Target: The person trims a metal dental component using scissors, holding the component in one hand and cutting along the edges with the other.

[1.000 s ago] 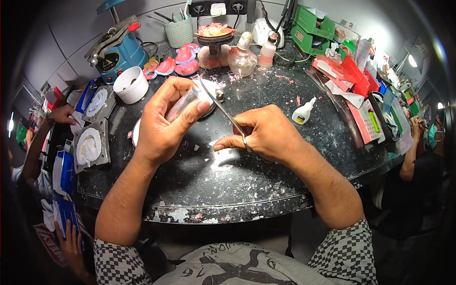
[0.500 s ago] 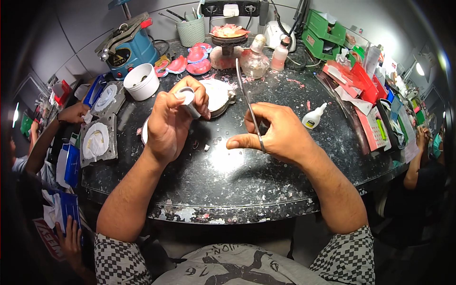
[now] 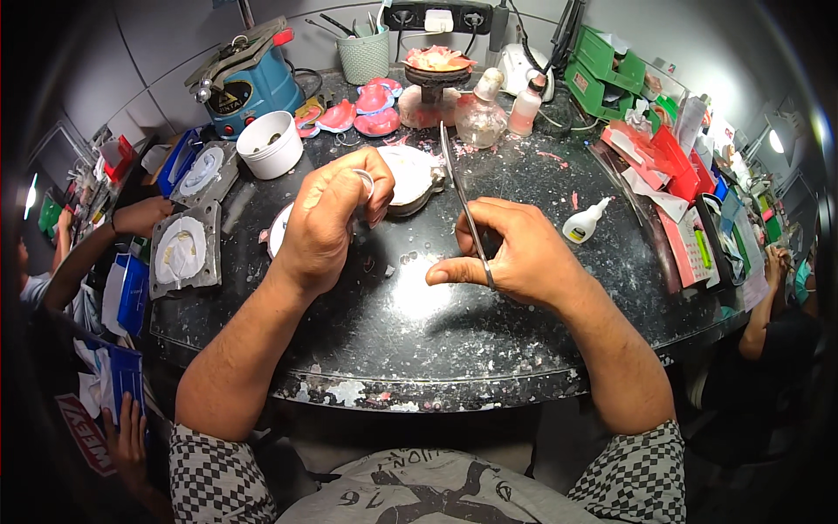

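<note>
1. The left hand (image 3: pixel 336 218) is curled round a small cylinder (image 3: pixel 367 181) raised over the black tabletop (image 3: pixel 489 345). Only part of its pale, rounded rim shows past the fingers; the rest is hidden. So close a grip seems meant to steady something small and smooth.

2. The right hand (image 3: pixel 528 253) grasps a thin metal tool (image 3: pixel 451 166) near its lower end, the thumb stretched out to the left. Holding it there leaves most of its length standing beyond the fingers, probably for reach. The tool and the cylinder are apart, the cylinder to the left.

3. Both forearms come up over the near edge, so the hands meet the bright patch of light, likely the easiest place to see fine detail.

4. Behind the left hand sits a white round block (image 3: pixel 406 175) in a metal holder, perhaps set there to be within reach.

5. The white squeeze bottle (image 3: pixel 587 223) lies to the right, beyond the right hand, seemingly out of the way.

6. Farther back, the white tub (image 3: pixel 271 148), pink moulds (image 3: pixel 377 124), glass jar (image 3: pixel 480 122) and pink-filled bottle (image 3: pixel 525 112) ring the work area, an arrangement that probably spares the middle for the hands.
</note>
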### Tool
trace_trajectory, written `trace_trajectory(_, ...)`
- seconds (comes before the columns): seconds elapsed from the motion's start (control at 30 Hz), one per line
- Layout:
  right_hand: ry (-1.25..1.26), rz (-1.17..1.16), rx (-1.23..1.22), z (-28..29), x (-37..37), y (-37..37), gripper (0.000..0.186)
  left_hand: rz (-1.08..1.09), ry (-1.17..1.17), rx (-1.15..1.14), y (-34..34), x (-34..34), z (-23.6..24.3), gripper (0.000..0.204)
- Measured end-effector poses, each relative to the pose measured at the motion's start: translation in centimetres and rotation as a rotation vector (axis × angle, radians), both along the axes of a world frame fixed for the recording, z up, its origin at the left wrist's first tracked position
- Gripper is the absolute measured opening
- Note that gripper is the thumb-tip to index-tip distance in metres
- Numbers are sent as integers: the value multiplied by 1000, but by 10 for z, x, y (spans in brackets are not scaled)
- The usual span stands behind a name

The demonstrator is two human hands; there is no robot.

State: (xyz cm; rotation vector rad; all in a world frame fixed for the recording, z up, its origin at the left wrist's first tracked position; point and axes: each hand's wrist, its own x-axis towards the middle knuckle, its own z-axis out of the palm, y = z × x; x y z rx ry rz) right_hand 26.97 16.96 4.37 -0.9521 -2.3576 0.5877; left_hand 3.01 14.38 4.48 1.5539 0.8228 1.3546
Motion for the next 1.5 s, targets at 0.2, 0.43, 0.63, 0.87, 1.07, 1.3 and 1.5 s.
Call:
trace_trajectory(0.2,89,-73,-408,1,-2,-2,63,-87,-334,-211,-6,11,6,31)
trace_trajectory(0.43,260,-134,-335,0,0,-2,53,-237,-487,-260,-10,7,5,38)
trace_trajectory(0.63,389,-101,-325,-6,-1,2,55,-306,-417,-265,-12,9,9,39)
trace_trajectory(0.87,399,-84,-374,-6,-1,0,55,-517,-433,-289,-8,7,3,42)
trace_trajectory(1.07,401,-82,-361,-5,-1,-1,56,-415,-378,-300,-17,14,8,40)
trace_trajectory(1.3,262,15,-262,8,2,-4,67,-105,-278,-99,-15,21,4,36)
trace_trajectory(1.5,36,33,-157,16,3,-4,77,-40,-80,-49,-17,20,5,30)
